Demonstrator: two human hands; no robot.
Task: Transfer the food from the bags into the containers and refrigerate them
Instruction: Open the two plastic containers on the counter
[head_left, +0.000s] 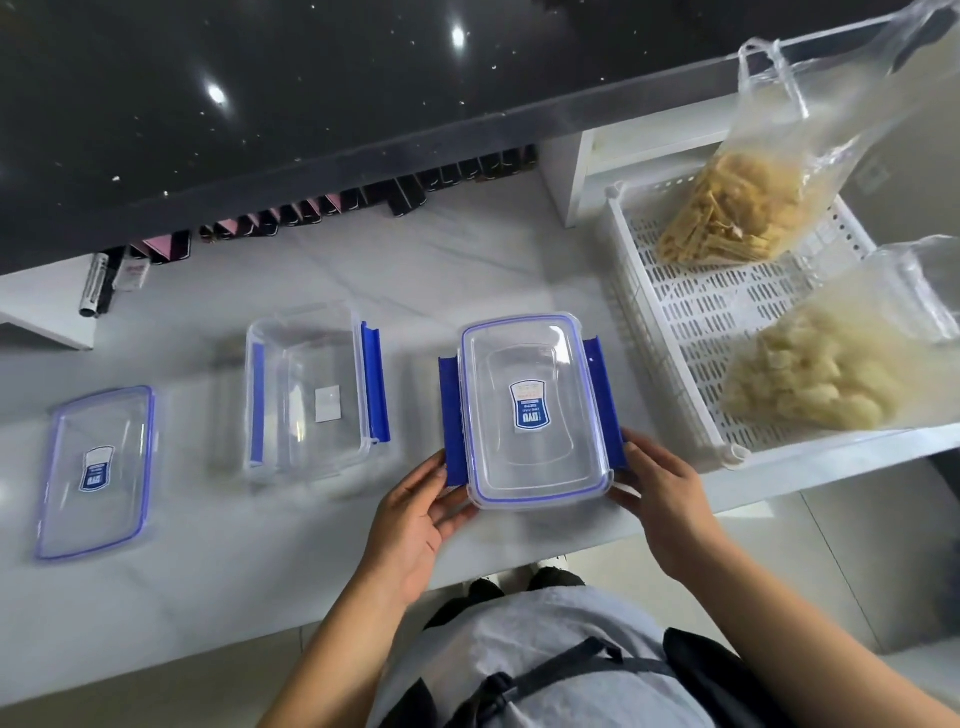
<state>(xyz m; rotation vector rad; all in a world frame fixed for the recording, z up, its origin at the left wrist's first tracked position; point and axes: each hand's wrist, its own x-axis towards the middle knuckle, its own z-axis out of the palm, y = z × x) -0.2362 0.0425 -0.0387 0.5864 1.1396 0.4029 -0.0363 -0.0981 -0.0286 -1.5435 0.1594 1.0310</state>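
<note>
Left hand (415, 514) and right hand (660, 493) each pinch a near corner of the lidded container (535, 410), mid-tabletop (260, 571), blue latches splayed | step: likely unlidding it | next: lift lid straight off, then fetch bag of yellow strips (727, 218) from white tray (727, 312)

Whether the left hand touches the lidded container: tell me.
Touching. Head view: the left hand meets the lidded container, thumb on its blue latch flap, fingers against its near corner.
</note>
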